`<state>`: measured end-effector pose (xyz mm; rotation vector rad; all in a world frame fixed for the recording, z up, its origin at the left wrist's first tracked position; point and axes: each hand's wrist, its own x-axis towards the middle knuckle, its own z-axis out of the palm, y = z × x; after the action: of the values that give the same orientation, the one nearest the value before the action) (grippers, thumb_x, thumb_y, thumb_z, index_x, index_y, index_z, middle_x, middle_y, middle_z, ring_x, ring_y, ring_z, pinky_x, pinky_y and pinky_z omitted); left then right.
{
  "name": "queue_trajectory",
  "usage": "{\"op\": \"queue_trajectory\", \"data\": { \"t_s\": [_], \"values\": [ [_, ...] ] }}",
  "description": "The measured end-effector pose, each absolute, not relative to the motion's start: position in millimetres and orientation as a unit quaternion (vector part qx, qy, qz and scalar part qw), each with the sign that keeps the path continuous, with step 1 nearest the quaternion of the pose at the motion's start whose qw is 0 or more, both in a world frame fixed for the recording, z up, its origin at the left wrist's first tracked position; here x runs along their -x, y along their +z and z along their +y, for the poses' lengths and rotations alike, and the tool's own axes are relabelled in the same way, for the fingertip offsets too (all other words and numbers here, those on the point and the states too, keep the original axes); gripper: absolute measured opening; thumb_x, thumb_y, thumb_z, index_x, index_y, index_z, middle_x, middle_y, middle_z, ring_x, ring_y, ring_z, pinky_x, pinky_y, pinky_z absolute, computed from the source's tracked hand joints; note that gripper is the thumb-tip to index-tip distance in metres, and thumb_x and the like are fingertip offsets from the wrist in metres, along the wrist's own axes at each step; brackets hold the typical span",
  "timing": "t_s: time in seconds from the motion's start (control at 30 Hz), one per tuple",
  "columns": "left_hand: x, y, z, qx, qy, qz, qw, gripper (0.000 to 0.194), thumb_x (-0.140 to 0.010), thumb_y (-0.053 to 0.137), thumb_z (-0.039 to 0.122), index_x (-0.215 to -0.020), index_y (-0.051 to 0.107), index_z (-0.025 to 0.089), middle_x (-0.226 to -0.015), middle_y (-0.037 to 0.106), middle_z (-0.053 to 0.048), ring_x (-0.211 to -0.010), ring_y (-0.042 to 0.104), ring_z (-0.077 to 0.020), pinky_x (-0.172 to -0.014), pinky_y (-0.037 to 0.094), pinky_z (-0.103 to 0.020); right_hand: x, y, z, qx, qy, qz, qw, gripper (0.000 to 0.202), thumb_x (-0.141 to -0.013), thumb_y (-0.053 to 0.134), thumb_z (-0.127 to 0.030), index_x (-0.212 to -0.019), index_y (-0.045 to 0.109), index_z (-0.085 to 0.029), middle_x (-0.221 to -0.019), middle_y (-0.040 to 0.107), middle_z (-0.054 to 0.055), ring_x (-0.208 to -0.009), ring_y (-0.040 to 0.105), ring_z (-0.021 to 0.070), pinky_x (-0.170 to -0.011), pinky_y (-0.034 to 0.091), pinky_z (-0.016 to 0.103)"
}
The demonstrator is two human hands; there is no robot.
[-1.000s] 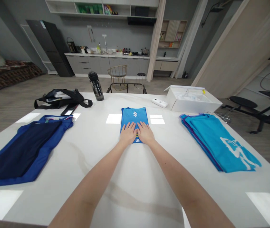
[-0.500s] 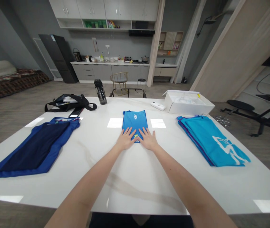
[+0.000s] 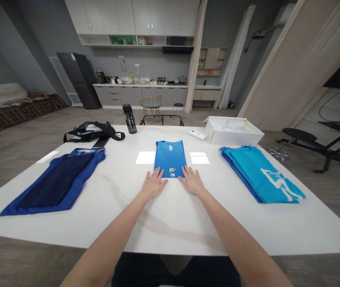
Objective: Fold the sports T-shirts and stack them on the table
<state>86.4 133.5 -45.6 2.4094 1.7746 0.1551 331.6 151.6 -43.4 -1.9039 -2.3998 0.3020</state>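
A folded blue shirt [image 3: 170, 157] lies flat in the middle of the white table, with a white mark at its far end and a yellow-and-white print at its near edge. My left hand [image 3: 153, 183] rests palm down at the shirt's near left corner, fingers spread. At the near right corner lies my right hand [image 3: 192, 180], its fingers also apart and the tips touching the cloth. Off to the left are folded dark navy and blue clothes [image 3: 58, 181]. A stack of folded turquoise shirts [image 3: 256, 173] with a white print lies to the right.
Along the far side of the table [image 3: 122, 231] are a black bag [image 3: 95, 130], a phone [image 3: 100, 142], a dark bottle [image 3: 129, 119], a white handheld device [image 3: 197, 135] and an open white box [image 3: 232, 133]. A chair [image 3: 151, 104] stands beyond.
Both hands have slid back toward me and apart, off the shirt's middle to its near corners, uncovering the yellow print. My view has tilted and shifted slightly.
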Motion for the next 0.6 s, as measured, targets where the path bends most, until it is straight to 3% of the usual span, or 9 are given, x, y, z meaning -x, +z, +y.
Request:
{"op": "queue_trajectory", "data": {
  "t_s": [0.27, 0.4, 0.47, 0.6],
  "values": [
    [-61, -46, 79, -0.815, 0.072, 0.572, 0.055, 0.067, -0.104, 0.025, 0.057, -0.159, 0.032, 0.020, -0.166, 0.028, -0.011, -0.153, 0.028, -0.0285, -0.123, 0.012, -0.065, -350, -43, 99, 0.590, 0.107, -0.799, 0.043, 0.077, -0.103, 0.015, -0.063, -0.163, 0.023, -0.015, -0.169, 0.018, 0.008, -0.156, 0.013, 0.0263, -0.126, 0.008, 0.050],
    [-67, -38, 94, -0.834, 0.098, 0.543, 0.023, 0.056, -0.105, 0.029, 0.044, -0.154, 0.041, 0.018, -0.159, 0.043, -0.012, -0.148, 0.037, -0.0248, -0.126, 0.017, -0.054, -343, -24, 100, 0.607, 0.115, -0.785, 0.053, 0.070, -0.105, 0.021, -0.059, -0.157, 0.039, -0.016, -0.164, 0.033, 0.012, -0.152, 0.026, 0.0293, -0.123, 0.014, 0.056],
    [-77, -36, 108, -0.843, 0.108, 0.526, 0.015, 0.056, -0.105, 0.031, 0.042, -0.153, 0.043, 0.016, -0.159, 0.043, -0.012, -0.149, 0.036, -0.0247, -0.126, 0.021, -0.048, -333, -16, 109, 0.606, 0.099, -0.786, 0.072, 0.067, -0.106, 0.021, -0.056, -0.154, 0.044, -0.015, -0.162, 0.037, 0.014, -0.151, 0.030, 0.0292, -0.123, 0.013, 0.057],
    [-93, -41, 128, -0.850, 0.112, 0.514, 0.036, 0.066, -0.103, 0.034, 0.054, -0.154, 0.040, 0.012, -0.164, 0.033, -0.016, -0.153, 0.027, -0.0290, -0.125, 0.026, -0.046, -316, -20, 120, 0.552, 0.095, -0.825, 0.078, 0.068, -0.106, 0.023, -0.055, -0.158, 0.037, -0.012, -0.164, 0.031, 0.014, -0.153, 0.026, 0.0264, -0.125, 0.016, 0.048]
  ]
}}
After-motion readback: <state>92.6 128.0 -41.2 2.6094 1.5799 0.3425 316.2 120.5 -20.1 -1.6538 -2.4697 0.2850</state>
